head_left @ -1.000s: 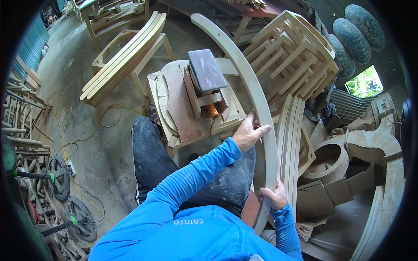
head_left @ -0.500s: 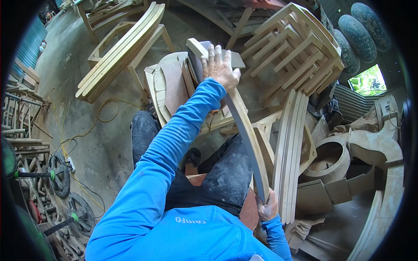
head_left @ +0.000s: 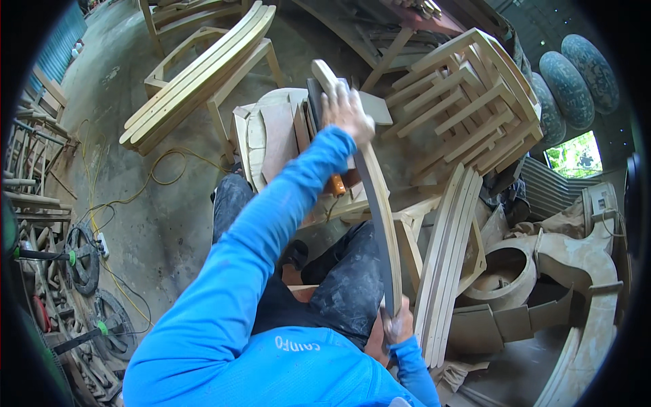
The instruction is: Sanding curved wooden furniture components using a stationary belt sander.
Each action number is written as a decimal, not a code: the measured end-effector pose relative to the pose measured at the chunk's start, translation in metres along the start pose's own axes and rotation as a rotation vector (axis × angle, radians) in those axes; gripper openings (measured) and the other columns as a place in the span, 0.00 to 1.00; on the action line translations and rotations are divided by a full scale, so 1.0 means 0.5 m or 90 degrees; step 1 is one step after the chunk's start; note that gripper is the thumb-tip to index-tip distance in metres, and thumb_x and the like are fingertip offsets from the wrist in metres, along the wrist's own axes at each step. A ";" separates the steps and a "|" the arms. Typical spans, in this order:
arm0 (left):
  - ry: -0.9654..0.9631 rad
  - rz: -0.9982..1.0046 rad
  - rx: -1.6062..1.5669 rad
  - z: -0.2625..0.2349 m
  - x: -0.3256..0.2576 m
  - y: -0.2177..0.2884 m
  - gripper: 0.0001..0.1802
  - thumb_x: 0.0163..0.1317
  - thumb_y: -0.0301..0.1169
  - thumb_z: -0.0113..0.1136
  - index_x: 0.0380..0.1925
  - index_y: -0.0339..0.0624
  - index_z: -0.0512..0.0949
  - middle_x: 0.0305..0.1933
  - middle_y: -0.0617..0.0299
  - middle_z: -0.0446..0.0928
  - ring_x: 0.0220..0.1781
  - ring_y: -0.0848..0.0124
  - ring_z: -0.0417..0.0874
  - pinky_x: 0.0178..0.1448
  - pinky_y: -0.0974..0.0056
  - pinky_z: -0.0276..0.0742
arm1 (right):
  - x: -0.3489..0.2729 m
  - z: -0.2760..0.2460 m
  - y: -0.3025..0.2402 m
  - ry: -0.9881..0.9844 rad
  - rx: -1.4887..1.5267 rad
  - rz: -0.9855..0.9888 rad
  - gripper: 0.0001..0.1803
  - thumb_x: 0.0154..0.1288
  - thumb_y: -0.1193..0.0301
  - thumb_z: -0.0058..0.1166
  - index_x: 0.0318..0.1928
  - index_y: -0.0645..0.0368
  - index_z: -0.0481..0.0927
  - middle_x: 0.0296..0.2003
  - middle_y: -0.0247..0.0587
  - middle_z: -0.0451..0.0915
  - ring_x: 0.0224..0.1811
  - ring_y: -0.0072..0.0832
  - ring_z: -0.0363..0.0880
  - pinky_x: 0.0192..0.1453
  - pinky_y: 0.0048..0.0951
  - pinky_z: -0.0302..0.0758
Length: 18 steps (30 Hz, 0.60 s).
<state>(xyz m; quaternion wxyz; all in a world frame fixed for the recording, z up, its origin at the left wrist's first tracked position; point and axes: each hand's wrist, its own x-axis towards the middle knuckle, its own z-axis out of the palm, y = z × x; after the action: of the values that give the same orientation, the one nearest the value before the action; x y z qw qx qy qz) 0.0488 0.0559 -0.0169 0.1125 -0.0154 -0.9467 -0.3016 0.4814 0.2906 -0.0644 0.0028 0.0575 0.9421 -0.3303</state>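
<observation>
A long curved wooden piece with a grey side face slants from the upper middle toward my lap. My left hand lies over its far part, fingers stretched out across the wood. Down at the near end, my right hand is closed round the piece beside my thigh. Just below my left wrist, an orange handle shows; the rest of that tool is hidden. Behind the left hand, a stack of pale curved boards stands between my knees and the frames beyond.
Slotted wooden frames are piled at the far right. Bundled curved slats lie at the right and far left. A yellow cable loops over the floor. Dusty ducting stands right, wheels left.
The whole view has shifted a little. The curved piece's near end and my right hand have moved left. More of the orange handle shows beneath my left wrist.
</observation>
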 end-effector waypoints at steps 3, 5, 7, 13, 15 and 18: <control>-0.075 0.055 0.007 -0.049 -0.073 0.052 0.43 0.61 0.42 0.51 0.76 0.33 0.63 0.84 0.36 0.47 0.88 0.43 0.40 0.88 0.42 0.33 | -0.053 -0.006 0.017 0.005 0.018 0.024 0.28 0.67 0.71 0.68 0.63 0.58 0.70 0.43 0.62 0.85 0.47 0.61 0.87 0.47 0.48 0.83; -0.080 0.056 -0.015 -0.060 -0.067 0.048 0.42 0.61 0.42 0.51 0.74 0.33 0.65 0.84 0.37 0.47 0.88 0.43 0.39 0.87 0.40 0.33 | -0.063 -0.008 -0.003 -0.002 0.003 0.051 0.28 0.67 0.71 0.69 0.63 0.58 0.69 0.42 0.61 0.85 0.45 0.58 0.88 0.46 0.46 0.83; -0.065 0.044 0.023 -0.058 -0.014 0.019 0.41 0.62 0.44 0.51 0.74 0.33 0.66 0.85 0.39 0.48 0.88 0.45 0.40 0.88 0.42 0.32 | -0.021 -0.009 -0.021 -0.034 0.003 0.074 0.29 0.66 0.71 0.69 0.63 0.59 0.69 0.42 0.62 0.85 0.45 0.59 0.88 0.46 0.47 0.83; -0.112 -0.003 0.056 -0.026 0.174 -0.090 0.40 0.66 0.47 0.48 0.75 0.38 0.66 0.85 0.43 0.48 0.88 0.48 0.41 0.88 0.44 0.35 | 0.165 0.014 -0.106 -0.057 -0.019 0.033 0.32 0.66 0.73 0.66 0.66 0.57 0.66 0.43 0.68 0.84 0.48 0.65 0.85 0.48 0.51 0.82; -0.130 -0.016 0.056 -0.032 0.227 -0.111 0.39 0.67 0.48 0.48 0.76 0.40 0.66 0.85 0.44 0.48 0.88 0.49 0.41 0.88 0.44 0.36 | 0.216 0.023 -0.150 -0.060 -0.015 0.032 0.33 0.66 0.74 0.66 0.67 0.58 0.65 0.44 0.67 0.84 0.48 0.64 0.86 0.49 0.49 0.82; -0.145 -0.039 0.063 -0.018 0.314 -0.161 0.39 0.68 0.49 0.48 0.76 0.43 0.66 0.86 0.46 0.49 0.88 0.49 0.43 0.88 0.43 0.39 | 0.292 0.023 -0.209 -0.080 -0.007 0.031 0.35 0.68 0.75 0.62 0.72 0.58 0.61 0.47 0.68 0.83 0.51 0.64 0.85 0.53 0.48 0.82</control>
<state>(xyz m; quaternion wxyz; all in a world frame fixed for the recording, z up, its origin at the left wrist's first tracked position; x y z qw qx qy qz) -0.1099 -0.0211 -0.0208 -0.0043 -0.0150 -0.9671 -0.2539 0.3245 0.2180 -0.0145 0.0700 0.0592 0.9403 -0.3276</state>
